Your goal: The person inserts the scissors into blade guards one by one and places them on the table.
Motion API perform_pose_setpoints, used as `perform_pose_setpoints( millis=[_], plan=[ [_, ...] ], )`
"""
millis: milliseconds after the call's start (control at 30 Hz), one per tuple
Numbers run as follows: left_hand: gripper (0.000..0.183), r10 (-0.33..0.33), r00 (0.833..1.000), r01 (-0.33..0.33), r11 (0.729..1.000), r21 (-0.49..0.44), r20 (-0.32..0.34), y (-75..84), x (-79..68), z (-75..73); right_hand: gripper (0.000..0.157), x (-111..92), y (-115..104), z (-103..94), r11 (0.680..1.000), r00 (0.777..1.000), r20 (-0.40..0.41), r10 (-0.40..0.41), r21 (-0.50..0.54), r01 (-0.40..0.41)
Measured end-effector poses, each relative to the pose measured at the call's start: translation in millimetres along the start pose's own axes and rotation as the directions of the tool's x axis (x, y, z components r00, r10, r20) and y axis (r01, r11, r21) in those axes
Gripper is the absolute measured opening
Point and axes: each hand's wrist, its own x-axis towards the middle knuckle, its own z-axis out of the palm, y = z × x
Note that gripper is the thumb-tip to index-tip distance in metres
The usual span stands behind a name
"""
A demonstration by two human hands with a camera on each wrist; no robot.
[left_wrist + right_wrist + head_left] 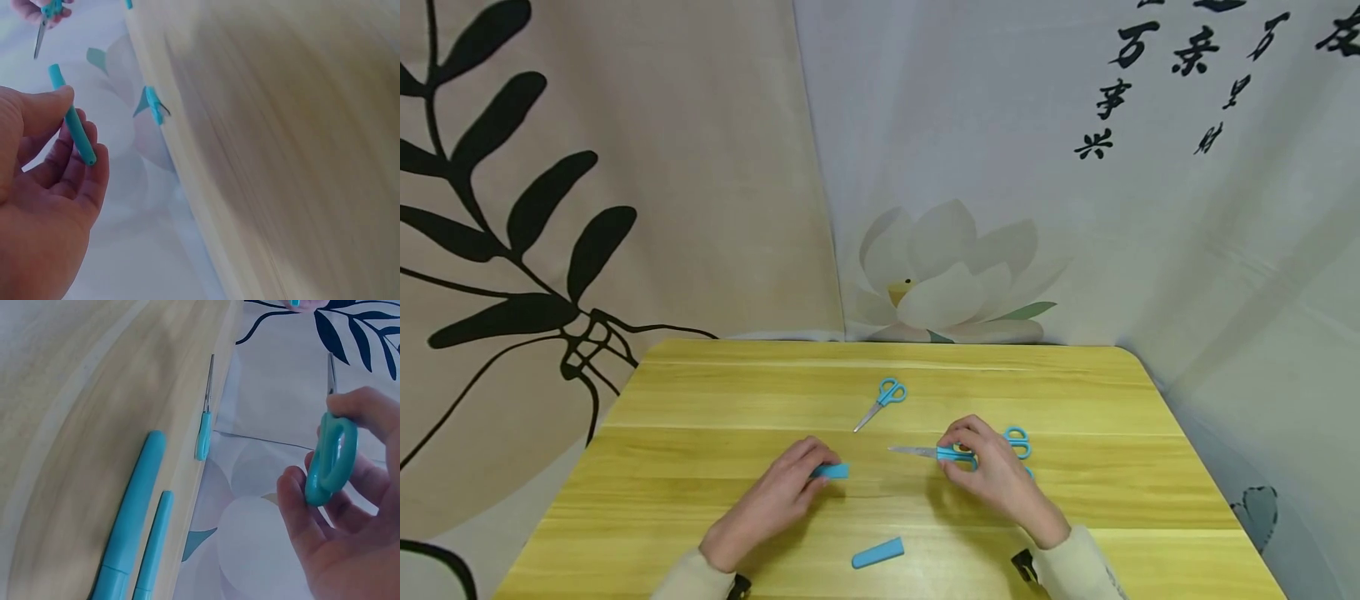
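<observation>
My left hand [786, 483] pinches a blue blade sheath [78, 134] between thumb and fingers, held a little above the table. To its right, my right hand [988, 467] holds scissors [334, 456] by their blue handles, the bare blades pointing left toward the sheath. A gap separates the sheath from the blade tips. Another pair of scissors [887, 397] lies uncovered on the table beyond the hands. Nearer to me rests a loose blue sheath [877, 553]. Behind my right hand, further blue scissor handles [1018, 442] show, partly hidden.
In the right wrist view, two long blue pieces, one [131, 512] thicker than the other [154, 544], lie side by side with a seam across each. The wooden table [700, 400] ends at a printed cloth backdrop [737, 208].
</observation>
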Motion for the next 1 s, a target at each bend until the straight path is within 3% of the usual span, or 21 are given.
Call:
perform_pose_setpoints(
  millis=[367, 1000],
  plan=[
    [0.024, 0.028, 0.998, -0.029, 1.000, -0.010, -0.056, 9.3, 9.2, 6.3, 0.019, -3, -6, 0.8, 1.000, 1.000, 0.003, -0.004, 0.007, 0.004],
    [0.024, 0.018, 0.997, -0.022, 0.999, -0.040, -0.081, 20.3, 20.7, 13.4, 0.018, -4, -7, 12.2, 0.993, 0.993, -0.009, -0.119, -0.013, 0.119]
  ],
)
